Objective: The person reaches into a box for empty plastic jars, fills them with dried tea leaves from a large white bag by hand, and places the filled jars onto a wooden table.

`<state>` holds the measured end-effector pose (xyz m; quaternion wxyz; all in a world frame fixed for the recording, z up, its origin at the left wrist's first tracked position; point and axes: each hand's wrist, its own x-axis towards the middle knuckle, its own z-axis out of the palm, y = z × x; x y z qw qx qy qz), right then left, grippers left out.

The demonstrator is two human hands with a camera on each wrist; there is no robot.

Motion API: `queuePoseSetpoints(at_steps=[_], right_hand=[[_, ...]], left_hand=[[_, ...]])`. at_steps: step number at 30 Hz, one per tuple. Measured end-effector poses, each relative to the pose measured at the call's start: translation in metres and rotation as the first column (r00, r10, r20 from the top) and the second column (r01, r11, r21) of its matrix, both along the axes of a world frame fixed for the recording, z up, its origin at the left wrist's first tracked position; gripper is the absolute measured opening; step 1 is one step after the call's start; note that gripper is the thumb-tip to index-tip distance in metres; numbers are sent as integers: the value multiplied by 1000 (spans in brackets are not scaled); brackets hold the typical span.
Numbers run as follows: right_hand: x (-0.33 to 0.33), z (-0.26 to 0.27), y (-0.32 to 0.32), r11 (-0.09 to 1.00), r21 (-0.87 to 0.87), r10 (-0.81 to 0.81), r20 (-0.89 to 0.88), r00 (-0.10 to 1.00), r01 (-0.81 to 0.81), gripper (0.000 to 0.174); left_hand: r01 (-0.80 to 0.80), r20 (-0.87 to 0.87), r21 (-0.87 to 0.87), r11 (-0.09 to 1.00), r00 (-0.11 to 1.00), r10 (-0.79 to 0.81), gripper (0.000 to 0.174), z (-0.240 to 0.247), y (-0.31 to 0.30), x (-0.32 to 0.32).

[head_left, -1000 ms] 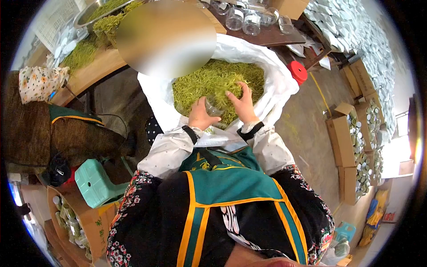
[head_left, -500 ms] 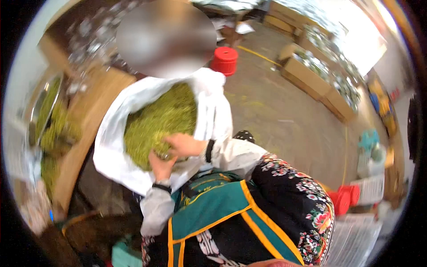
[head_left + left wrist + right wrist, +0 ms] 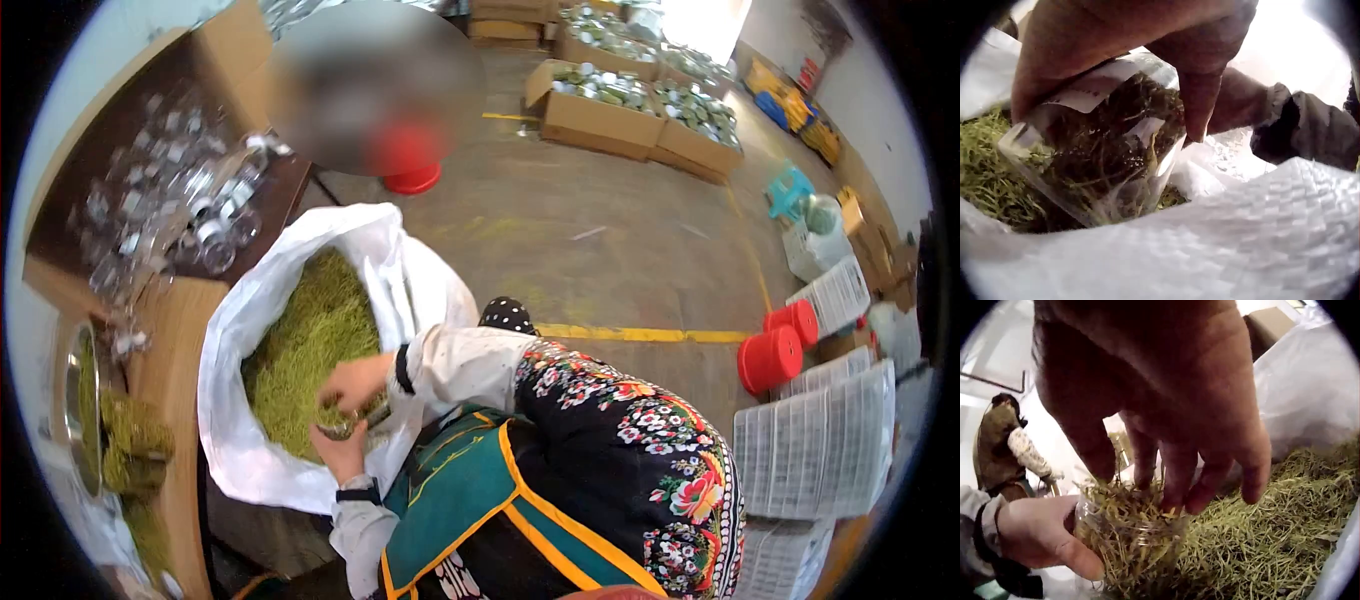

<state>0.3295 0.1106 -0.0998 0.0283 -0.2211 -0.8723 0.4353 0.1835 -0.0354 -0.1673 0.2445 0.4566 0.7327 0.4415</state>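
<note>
In the head view a white sack (image 3: 235, 330) holds loose green-yellow dried strands (image 3: 310, 340). The left hand (image 3: 342, 450) grips a clear jar (image 3: 340, 430) low over the sack's near side. The left wrist view shows fingers (image 3: 1116, 37) round the labelled jar (image 3: 1116, 150), with strands inside it. From above, the right hand (image 3: 1160, 394) has its curled fingertips in the strands at the jar's mouth (image 3: 1129, 531), pinching some of them. The jar's base is hidden in the head view.
Clear jars (image 3: 215, 240) crowd a dark table at left, beside a wooden board (image 3: 190, 400) and metal tray (image 3: 85, 400). Cartons of filled jars (image 3: 600, 115) stand on the floor, red stools (image 3: 770, 360) at right. Another person (image 3: 1000, 444) stands behind.
The head view has swung right, showing more floor and cartons. The hands, apart a second ago with strands in the right, have come together at the jar.
</note>
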Motion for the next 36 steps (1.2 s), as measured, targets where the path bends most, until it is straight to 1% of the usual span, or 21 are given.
queuePoseSetpoints(at_steps=[1,2,3,4,5,6,7,8,9,11,14,16,19,21,23,25,28,30,31,33,36], right_hand=[[0,-4,7,999,-42,-35,-150,988,29,46],[7,19,10,978,-177,-124,-87,988,107,45],[-6,-25,30,967,96,-215,-195,957,237,46],[4,-11,30,935,103,-321,-164,933,340,50],[-2,-28,41,815,397,-397,-145,906,421,59],[0,-24,55,891,205,-424,62,904,404,70],[-1,-31,60,876,178,-470,110,876,448,83],[-5,-33,62,864,176,-503,261,824,472,94],[-7,-29,52,840,122,-541,267,797,529,99],[-21,-35,36,826,118,-558,309,770,551,97],[-49,-33,-24,837,294,-525,194,829,461,97],[-47,-32,-57,855,476,-334,201,921,206,97],[-31,-42,-85,757,654,-153,182,971,-3,86],[-17,-32,-75,771,636,-81,153,985,-36,81],[-4,-32,-60,754,652,22,108,994,-88,66],[15,-35,-38,728,681,58,57,997,-81,58],[47,-35,-4,757,653,-5,12,1000,-4,53],[67,-47,16,764,645,-15,37,999,-12,54],[74,-39,16,844,534,-28,114,993,-38,59],[77,-32,-4,861,507,-74,68,995,29,66],[64,-35,-26,797,604,-21,44,999,-10,65]], left_hand=[[-38,66,-30,999,997,40,110,3,-7,-8],[-50,-33,-12,999,998,50,110,-22,-9,-24],[-92,-84,-16,996,992,90,109,-11,-17,-22],[-40,78,48,998,996,36,108,7,-27,-20],[-85,0,55,995,996,85,106,1,-37,-25],[-100,11,95,990,995,99,103,8,-49,-25],[-136,-32,47,990,990,137,99,42,-62,-17],[-173,-114,82,981,977,182,98,32,-70,-21],[-187,-49,78,979,980,191,100,56,-80,-13],[-222,-43,108,969,973,228,98,50,-87,-11],[-240,-69,97,966,966,247,96,58,-93,-16],[-182,-17,174,968,982,187,87,55,-98,-14],[-217,-60,218,951,970,235,84,49,-91,-15],[-210,-97,187,960,968,231,84,55,-87,-16],[-229,28,152,962,973,227,99,56,-85,-17],[-218,45,161,963,976,213,99,58,-85,-17],[-213,72,183,960,976,203,97,65,-88,-16],[-224,85,196,955,974,211,96,63,-90,-17],[-237,67,197,951,971,228,96,59,-90,-19],[-257,53,198,946,966,252,95,54,-88,-25],[-263,51,201,943,965,258,92,61,-90,-26]])
